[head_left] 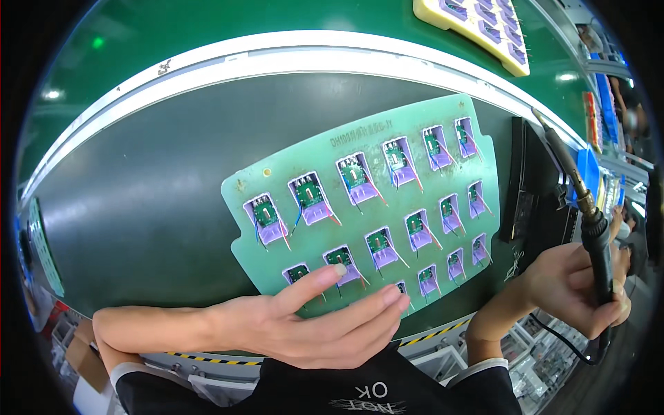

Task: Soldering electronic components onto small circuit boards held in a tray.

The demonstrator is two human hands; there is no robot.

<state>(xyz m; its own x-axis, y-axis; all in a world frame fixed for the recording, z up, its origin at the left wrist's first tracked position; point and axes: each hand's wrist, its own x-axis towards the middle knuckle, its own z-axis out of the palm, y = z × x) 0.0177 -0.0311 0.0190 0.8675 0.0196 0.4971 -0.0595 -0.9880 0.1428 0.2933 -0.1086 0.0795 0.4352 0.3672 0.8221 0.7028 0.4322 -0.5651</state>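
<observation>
A pale green fixture board (311, 149) lies tilted on the dark work surface. Its several cut-outs hold purple housings, each with a small green circuit board (354, 173) and thin red, blue and white wires. My left hand (325, 325) rests over the board's near edge with fingers stretched out and thumb apart, covering some of the nearest cut-outs; it grips nothing. At the right, my right hand (584, 287) is wrapped round the black handle of a soldering iron (596, 238). The iron's tip points up and away, apart from the board.
A white rail (290, 57) crosses beyond the dark surface (159, 187). Past it, a cream tray (467, 31) with purple housings stands on a green surface. A black box-shaped thing (519, 187) lies right of the board. Another green board (45, 249) shows at far left.
</observation>
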